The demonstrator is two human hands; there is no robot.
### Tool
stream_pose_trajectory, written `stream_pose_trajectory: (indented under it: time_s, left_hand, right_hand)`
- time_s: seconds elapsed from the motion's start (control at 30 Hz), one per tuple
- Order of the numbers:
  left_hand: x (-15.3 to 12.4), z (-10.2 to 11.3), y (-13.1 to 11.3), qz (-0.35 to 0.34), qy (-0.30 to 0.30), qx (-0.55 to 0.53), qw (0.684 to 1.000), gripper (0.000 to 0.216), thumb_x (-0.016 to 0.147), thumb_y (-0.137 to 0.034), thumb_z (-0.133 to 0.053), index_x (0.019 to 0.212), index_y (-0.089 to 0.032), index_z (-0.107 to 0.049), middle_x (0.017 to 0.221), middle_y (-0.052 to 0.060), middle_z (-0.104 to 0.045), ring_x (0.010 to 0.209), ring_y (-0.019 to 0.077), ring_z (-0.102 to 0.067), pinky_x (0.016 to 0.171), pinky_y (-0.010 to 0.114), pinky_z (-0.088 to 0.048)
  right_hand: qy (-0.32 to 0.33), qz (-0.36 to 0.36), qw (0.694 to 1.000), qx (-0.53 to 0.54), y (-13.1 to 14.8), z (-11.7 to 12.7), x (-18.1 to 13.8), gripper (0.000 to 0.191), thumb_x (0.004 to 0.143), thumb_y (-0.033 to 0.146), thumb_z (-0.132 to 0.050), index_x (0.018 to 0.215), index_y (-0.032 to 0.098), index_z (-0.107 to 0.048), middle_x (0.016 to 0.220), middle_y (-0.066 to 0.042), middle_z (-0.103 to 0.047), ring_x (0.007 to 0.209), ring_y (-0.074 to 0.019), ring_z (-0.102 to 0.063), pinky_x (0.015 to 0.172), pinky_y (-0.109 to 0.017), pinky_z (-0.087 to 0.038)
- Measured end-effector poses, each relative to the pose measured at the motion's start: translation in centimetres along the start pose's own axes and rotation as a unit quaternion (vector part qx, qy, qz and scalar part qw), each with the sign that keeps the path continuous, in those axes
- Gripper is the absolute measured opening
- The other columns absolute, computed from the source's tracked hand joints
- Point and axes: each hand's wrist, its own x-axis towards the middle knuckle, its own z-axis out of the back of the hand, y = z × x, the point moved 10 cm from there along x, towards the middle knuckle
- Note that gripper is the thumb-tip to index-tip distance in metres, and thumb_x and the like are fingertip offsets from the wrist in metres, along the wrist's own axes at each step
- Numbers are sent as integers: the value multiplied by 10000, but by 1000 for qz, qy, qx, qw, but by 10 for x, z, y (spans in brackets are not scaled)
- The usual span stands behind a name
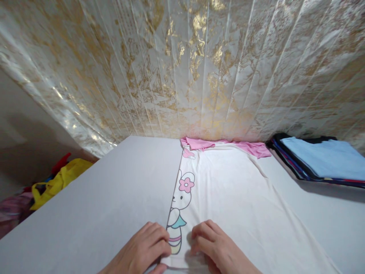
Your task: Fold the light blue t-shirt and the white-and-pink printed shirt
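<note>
A white T-shirt [228, 198] with pink sleeves lies on the white table, its left side folded over along a straight edge. Half of a cartoon character with a pink flower shows beside that fold. At the lower left corner of the shirt, my left hand [148, 243] is closed on the folded edge, fingers on top and thumb near the hem. My right hand [213, 243] has its fingers curled down onto the cloth near the bottom hem, closed on the fabric; its thumb is mostly hidden.
To the right stands a stack of folded clothes [322, 156], light blue on top and darker below. Beyond the left table edge lie a yellow cloth [61, 180] and other garments. A white and gold patterned sheet [182, 68] covers the wall behind the table [108, 190].
</note>
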Motion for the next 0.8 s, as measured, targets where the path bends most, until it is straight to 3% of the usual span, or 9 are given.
stream_pose_trajectory:
  time_s: [0.1, 0.27, 0.37, 0.53, 0.8]
  left_hand:
    - [1, 2, -2, -24, -39, 19, 999, 171, 849, -100, -440, 933, -209, -541, 910, 43, -620, 829, 183, -557, 763, 293, -449]
    - [3, 6, 2, 30, -73, 52, 996, 154, 870, -92, -461, 952, -209, -518, 827, 14, -610, 743, 159, -561, 705, 258, -449]
    - [0, 8, -4, -1, -113, 44, 993, 135, 915, -103, -408, 956, -208, -483, 873, 29, -626, 738, 150, -573, 698, 248, -462]
    - [-5, 0, -2, -2, -98, 70, 993, 238, 952, -104, -348, 935, -217, -556, 985, 62, -619, 812, 160, -591, 739, 261, -484]
    - [-9, 0, -3, -5, -96, 91, 991, 204, 970, -156, -396, 918, -210, -587, 937, 51, -608, 794, 160, -581, 707, 257, -485]
  right_hand:
    - [-24, -7, 1000, 10, -8, -7, -3, 504, 562, -82, -443, 905, 226, -645, 1033, -24, -642, 912, -179, -557, 803, -291, -463]
    - [-75, 7, 997, 36, -12, -6, -5, 509, 529, -58, -455, 940, 217, -576, 1029, -30, -634, 902, -181, -554, 798, -293, -451]
    - [-88, 20, 995, 37, -8, -2, -6, 416, 604, -40, -470, 925, 221, -512, 990, -37, -642, 873, -186, -551, 768, -298, -452]
    - [-81, 28, 995, 44, -1, 4, -5, 265, 781, 8, -481, 915, 235, -512, 1009, -42, -645, 896, -182, -564, 794, -298, -458]
    - [-83, 18, 995, 57, -6, 1, -6, 326, 719, -17, -519, 934, 222, -570, 1022, -44, -627, 911, -189, -554, 794, -303, -457]
